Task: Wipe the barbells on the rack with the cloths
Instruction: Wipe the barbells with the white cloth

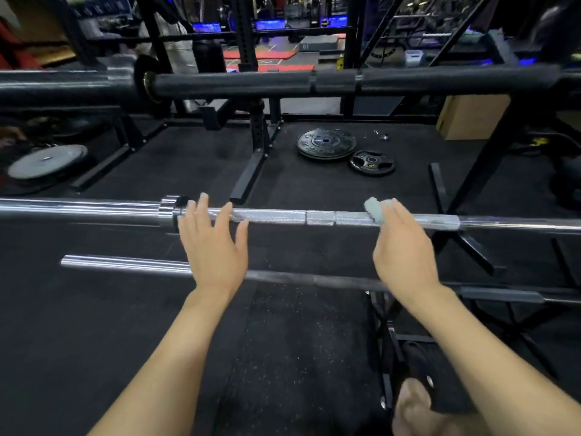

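Observation:
A chrome barbell (283, 216) lies level across the rack at mid height. My left hand (213, 247) is spread with straight fingers over its shaft, just right of the collar, and holds nothing. My right hand (402, 247) grips a pale green cloth (377, 209) and presses it on the shaft further right. Another pale patch of cloth (443, 222) lies along the bar to the right of that hand. A black barbell (251, 83) rests higher up. A third barbell (125, 264) sits lower, partly hidden by my arms.
Black rack uprights and feet (257, 146) stand behind the bars. Two weight plates (327, 143) lie on the dark rubber floor, a grey plate (47, 162) at the left, a wooden box (471, 118) at the right. My sandalled foot (418, 407) shows at the bottom.

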